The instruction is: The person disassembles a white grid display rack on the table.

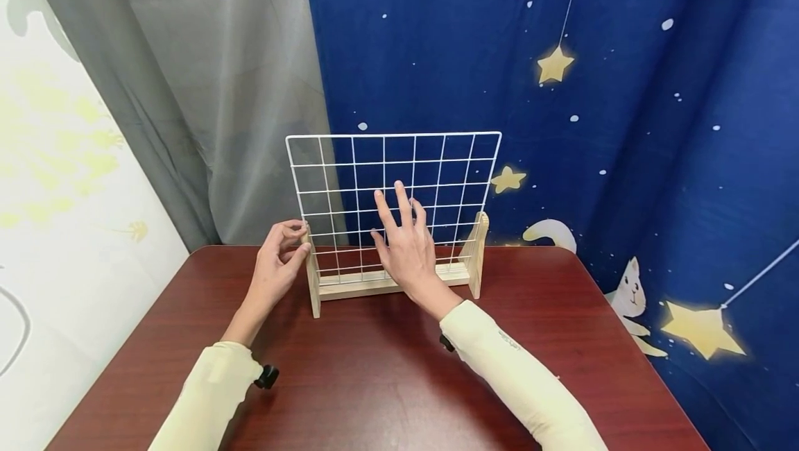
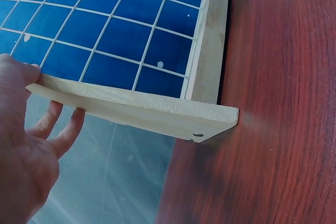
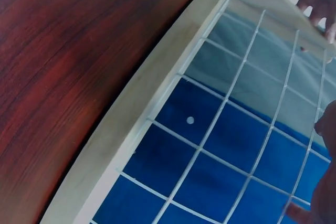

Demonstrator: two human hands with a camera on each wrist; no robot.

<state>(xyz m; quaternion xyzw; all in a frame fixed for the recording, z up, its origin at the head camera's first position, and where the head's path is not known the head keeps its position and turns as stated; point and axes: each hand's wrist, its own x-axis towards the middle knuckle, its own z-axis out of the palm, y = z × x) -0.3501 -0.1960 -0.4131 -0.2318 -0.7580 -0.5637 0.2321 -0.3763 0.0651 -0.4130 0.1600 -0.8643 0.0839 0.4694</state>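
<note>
A white wire grid panel [image 1: 437, 134] stands upright in a pale wooden stand near the table's back edge. My left hand [image 1: 275, 257] pinches the top of the stand's left side piece [image 1: 313, 284] between thumb and fingers. In the left wrist view, that wooden side piece [image 2: 142, 111] shows two screw heads near its lower corner. My right hand [image 1: 408, 250] has its fingers spread at the middle of the grid; whether they touch the wires is hard to tell. The right wrist view shows the grid's lower edge along the wooden crossbar [image 3: 142, 93].
The stand's right side piece [image 1: 478, 257] rests on the reddish-brown table [image 1: 374, 381]. Behind the table hang a grey curtain [image 1: 250, 55] and a blue curtain [image 1: 437, 41] with stars. A white patterned cloth [image 1: 81, 180] hangs at the left.
</note>
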